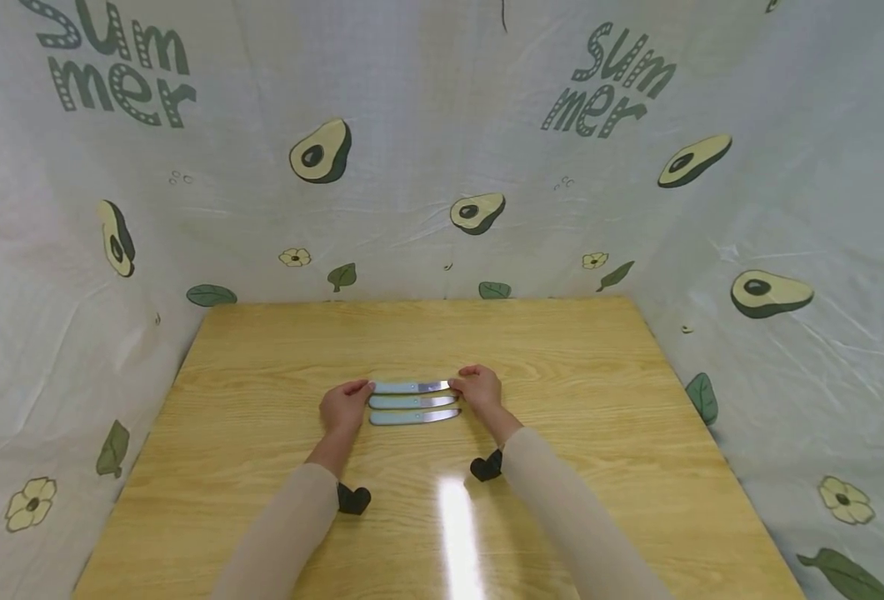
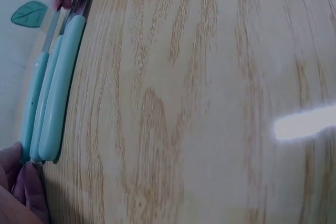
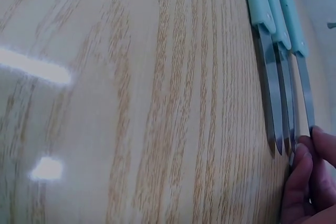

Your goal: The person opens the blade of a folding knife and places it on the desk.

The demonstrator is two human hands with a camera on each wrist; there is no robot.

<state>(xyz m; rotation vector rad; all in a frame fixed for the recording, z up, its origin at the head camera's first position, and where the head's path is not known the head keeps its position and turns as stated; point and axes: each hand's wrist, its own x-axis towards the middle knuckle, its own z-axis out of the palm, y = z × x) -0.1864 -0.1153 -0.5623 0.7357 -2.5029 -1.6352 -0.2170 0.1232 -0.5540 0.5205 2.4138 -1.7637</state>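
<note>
Three small knives with pale turquoise handles lie in a row, side by side, handles to the left and blades to the right: a far knife [image 1: 395, 388], a middle knife [image 1: 397, 402] and a near knife [image 1: 398, 418]. My left hand [image 1: 344, 407] pinches the handle end of the far knife between thumb and fingers. At the other end, my right hand [image 1: 481, 388] pinches that same knife's blade at the tip, which the fingers hide. In the right wrist view the near blade [image 3: 270, 87] lies flat on the wood, its point just short of the right fingers.
The knives lie on a wood-grain table [image 1: 262, 350]. A white cloth [image 1: 412, 108] printed with avocados and leaves hangs behind it and along both sides. Black wrist mounts [image 1: 353, 500] stick out from the sleeves. A bright reflection shows on the tabletop near the front.
</note>
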